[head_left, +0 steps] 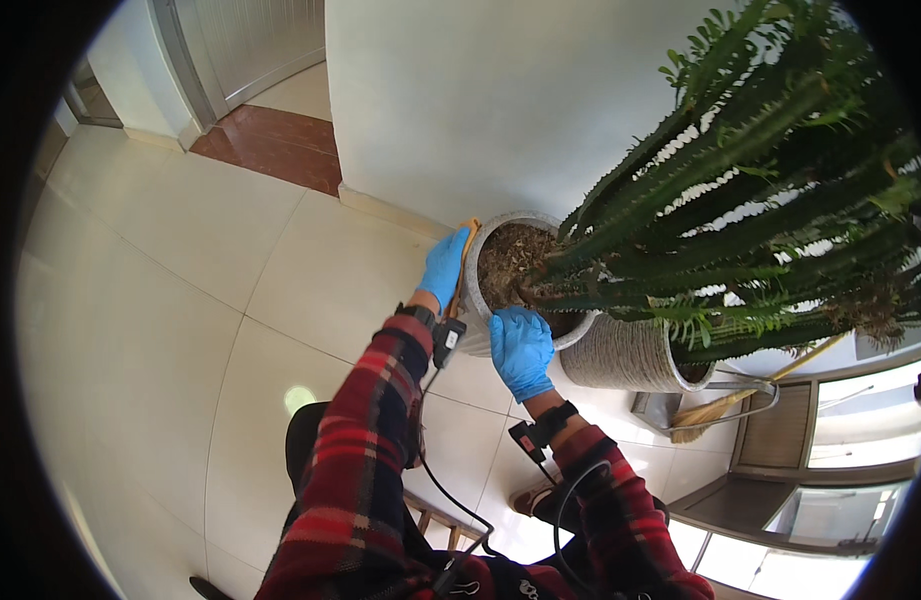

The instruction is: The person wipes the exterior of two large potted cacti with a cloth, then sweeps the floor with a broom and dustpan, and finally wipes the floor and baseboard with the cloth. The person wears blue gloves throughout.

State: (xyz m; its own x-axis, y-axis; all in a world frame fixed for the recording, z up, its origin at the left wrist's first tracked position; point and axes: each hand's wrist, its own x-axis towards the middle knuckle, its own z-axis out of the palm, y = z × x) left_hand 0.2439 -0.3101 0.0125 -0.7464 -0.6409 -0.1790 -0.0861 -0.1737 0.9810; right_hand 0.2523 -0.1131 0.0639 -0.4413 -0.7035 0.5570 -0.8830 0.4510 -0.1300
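The undersides of the left hand's (443, 268) fingers are hidden, so their grip on the orange cloth (467, 258) cannot be read; the cloth's face toward the grey pot (474, 335) is hidden too. The right hand's (522, 352) fingertips are curled out of sight, and whether they hold anything cannot be told. Beyond the right fingers, the cactus (720, 190) covers part of the soil (510, 255) and is cut off by the picture's edge. Right of those fingers, the first pot hides part of a ribbed pot (625, 355). Farther right, a broom's (710, 412) handle end is unclear.
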